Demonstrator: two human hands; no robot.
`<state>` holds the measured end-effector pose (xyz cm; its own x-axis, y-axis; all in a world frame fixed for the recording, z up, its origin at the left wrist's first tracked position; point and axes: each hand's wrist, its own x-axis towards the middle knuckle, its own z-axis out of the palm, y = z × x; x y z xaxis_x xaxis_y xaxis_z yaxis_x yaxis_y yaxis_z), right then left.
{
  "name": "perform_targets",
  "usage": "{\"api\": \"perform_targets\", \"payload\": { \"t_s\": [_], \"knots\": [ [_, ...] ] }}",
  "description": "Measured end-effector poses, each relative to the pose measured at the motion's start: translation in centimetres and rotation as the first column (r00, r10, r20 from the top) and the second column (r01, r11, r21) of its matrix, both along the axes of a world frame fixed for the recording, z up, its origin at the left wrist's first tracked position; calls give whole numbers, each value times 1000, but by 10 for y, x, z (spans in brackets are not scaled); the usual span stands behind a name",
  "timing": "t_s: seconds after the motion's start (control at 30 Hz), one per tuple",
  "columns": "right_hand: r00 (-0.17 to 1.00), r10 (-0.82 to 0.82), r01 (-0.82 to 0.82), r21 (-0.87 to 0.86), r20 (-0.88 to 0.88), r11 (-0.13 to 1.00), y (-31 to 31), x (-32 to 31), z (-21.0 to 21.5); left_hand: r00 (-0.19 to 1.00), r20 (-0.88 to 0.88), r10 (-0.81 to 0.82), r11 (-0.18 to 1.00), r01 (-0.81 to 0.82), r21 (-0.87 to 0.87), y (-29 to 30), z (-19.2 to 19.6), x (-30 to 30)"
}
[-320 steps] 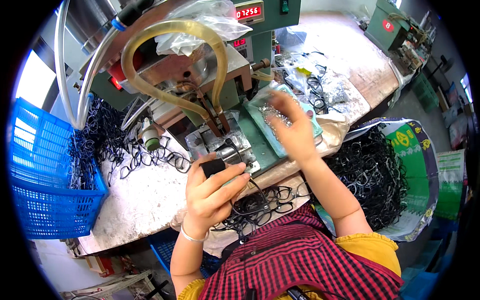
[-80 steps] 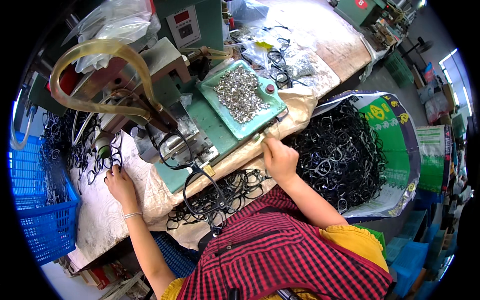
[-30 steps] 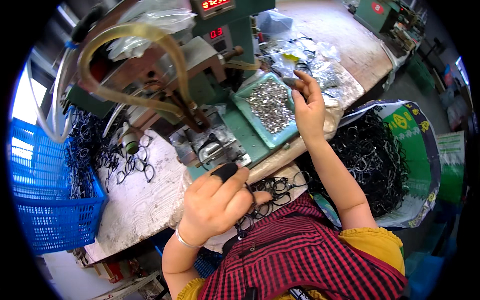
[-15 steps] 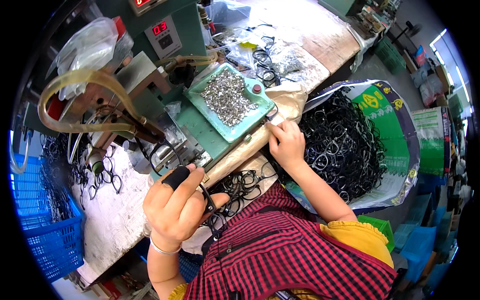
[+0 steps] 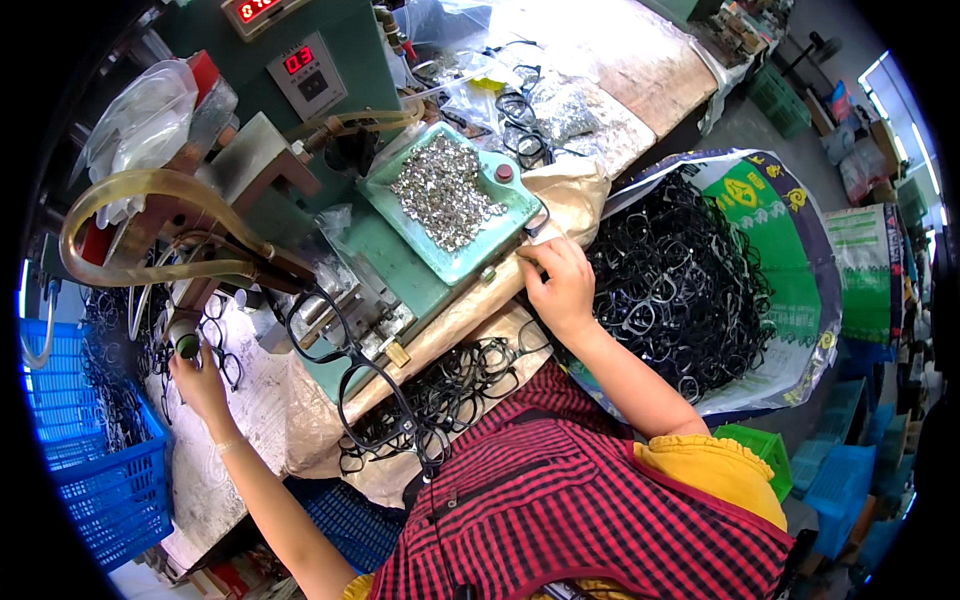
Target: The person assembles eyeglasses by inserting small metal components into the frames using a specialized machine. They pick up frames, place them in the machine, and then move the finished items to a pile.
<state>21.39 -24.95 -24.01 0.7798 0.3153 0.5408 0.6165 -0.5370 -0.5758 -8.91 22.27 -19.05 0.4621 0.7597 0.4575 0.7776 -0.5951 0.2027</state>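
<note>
Tray (image 5: pixel 463 266) of small metal parts (image 5: pixel 442 195); sack (image 5: pixel 775 235) of black eyeglass frames (image 5: pixel 680 290); one spectacle frame (image 5: pixel 358 354) at the press (image 5: pixel 250 150). Left hand (image 5: pixel 203 388) extends to a green button (image 5: pixel 187 345), right hand (image 5: pixel 563 286) curls near the tray; neither's hold can be told.

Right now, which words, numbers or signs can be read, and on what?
I won't copy text, only place it:
Red digits; tiny marks, unreadable: machine panel
Red digits, cut off: upper display
Pale print, yellow emblem: open sack
Print too small to read: farther sack

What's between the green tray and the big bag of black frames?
In the head view, a crinkled tan sheet lies between tray and bag, with the right hand over part of it.
</note>
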Motion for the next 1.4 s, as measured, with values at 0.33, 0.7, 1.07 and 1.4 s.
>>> {"api": "perform_targets", "payload": {
  "t_s": [0.33, 0.7, 1.07, 1.4],
  "knots": [
    [990, -111, 121, -125, 81, 985, -2, 10, 0, 969, -241, -54, 996, 36, -79, -40, -42, -1],
    [992, -27, 11, -126, -124, 992, 8, 21, 8, 993, 39, -116, 845, 119, -521, -11, -28, -31],
    [999, -40, 41, 18, -31, 999, 13, 5, 10, 16, 772, 636, 295, 919, -262, -79, -32, -31],
    [760, 649, -564, 545, 48, 620, 93, -32, 123, 177, 953, 247, 694, 654, -302, -159, 71, 16]
  ]
}}
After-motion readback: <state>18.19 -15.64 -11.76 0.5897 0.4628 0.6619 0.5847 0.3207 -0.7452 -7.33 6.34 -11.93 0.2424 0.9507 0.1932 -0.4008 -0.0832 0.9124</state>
